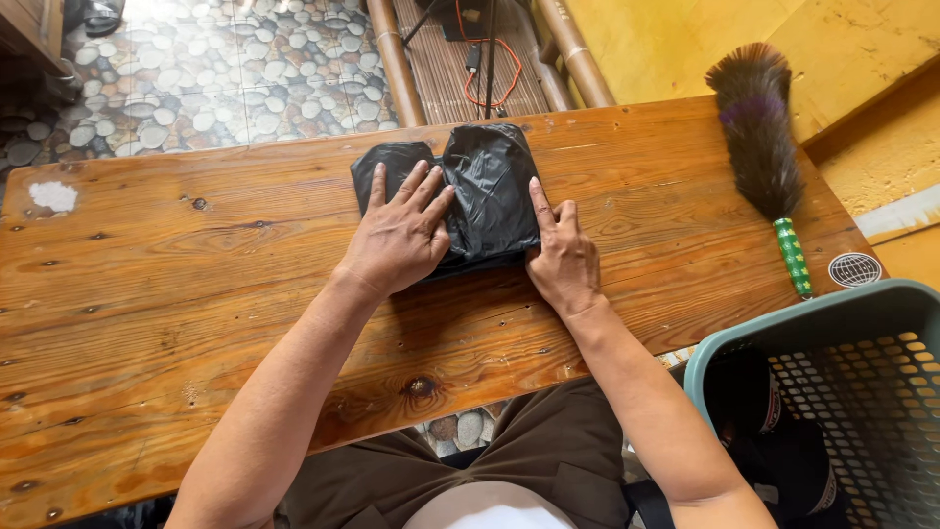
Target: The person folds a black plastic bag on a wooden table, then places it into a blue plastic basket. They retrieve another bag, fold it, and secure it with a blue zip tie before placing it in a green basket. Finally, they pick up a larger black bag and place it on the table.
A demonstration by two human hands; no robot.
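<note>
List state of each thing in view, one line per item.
black plastic bag: folded flat on the table, pressed under both hands
left hand: open, palm down on the bag
right hand: open, flat at the bag's right edge
feather duster: lying on the table, untouched
teal laundry basket: beside the table, dark items inside
wooden table: bears the bag and duster

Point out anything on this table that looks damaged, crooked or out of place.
Little stands out. The table has a white scuffed patch near its far left corner, like worn finish or dried residue. The black bag under the left hand and right hand is wrinkled, its far edge uneven. The duster lies flat.
</note>
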